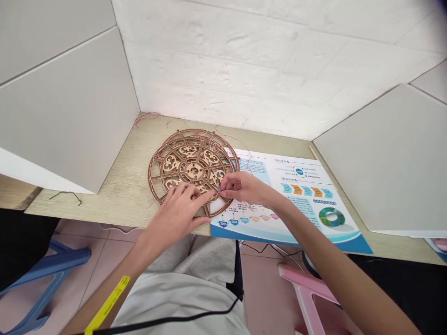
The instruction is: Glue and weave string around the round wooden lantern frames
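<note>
Presently, two bare hands work at one openwork wheel (193, 171), lying flat on the table (118, 190) and partly over one poster (300, 186). The left hand (178, 208) rests on the wheel's near side, its thumb and forefinger apart. The right hand (246, 187) pinches one pale thread (217, 201) between thumb and forefinger at the near right rim. Other loose threads (148, 116) lie beyond the wheel. Two panels flank the table, one left (73, 107), one right (391, 163). Below are two stools, one blue (59, 264), one pink (305, 283).
</note>
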Motion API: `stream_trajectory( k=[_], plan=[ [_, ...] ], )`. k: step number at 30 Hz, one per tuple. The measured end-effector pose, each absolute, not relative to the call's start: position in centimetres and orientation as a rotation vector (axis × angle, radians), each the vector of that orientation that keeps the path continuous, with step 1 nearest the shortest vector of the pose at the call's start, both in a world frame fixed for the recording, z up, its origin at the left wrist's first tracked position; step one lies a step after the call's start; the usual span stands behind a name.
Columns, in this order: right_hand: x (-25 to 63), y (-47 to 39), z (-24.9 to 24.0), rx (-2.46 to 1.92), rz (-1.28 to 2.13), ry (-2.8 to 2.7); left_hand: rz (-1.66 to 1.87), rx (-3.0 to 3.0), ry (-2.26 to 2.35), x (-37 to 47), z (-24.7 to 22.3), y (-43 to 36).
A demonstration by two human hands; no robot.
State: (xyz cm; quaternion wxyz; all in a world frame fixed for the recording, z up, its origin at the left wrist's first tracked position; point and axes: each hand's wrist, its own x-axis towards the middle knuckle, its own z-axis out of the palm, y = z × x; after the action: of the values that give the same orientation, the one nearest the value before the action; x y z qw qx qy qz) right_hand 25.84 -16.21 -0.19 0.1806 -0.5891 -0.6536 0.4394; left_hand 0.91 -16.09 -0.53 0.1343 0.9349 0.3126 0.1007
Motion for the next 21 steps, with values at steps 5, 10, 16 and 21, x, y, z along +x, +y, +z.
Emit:
stream_trajectory(
  k=[5, 10, 16, 21],
  plan=[
    [25.76, -16.4, 0.16, -1.702, 1.211, -1.805, 0.238, 2.696, 0.888, 1.02, -0.04, -15.97],
    [25.6, -16.37, 0.18, -1.701, 1.201, -1.835, 0.277, 2.72, 0.904, 1.07, -0.37, -15.99],
    [25.43, -16.15, 0.33, -1.69, 1.214, -1.873, 0.293, 2.754, 0.907, 1.03, -0.48, -16.02],
    [25.49, -16.27, 0.36, -1.732, 1.153, -1.876, 0.203, 2.789, 0.862, 1.06, 0.16, -15.86]
  ],
)
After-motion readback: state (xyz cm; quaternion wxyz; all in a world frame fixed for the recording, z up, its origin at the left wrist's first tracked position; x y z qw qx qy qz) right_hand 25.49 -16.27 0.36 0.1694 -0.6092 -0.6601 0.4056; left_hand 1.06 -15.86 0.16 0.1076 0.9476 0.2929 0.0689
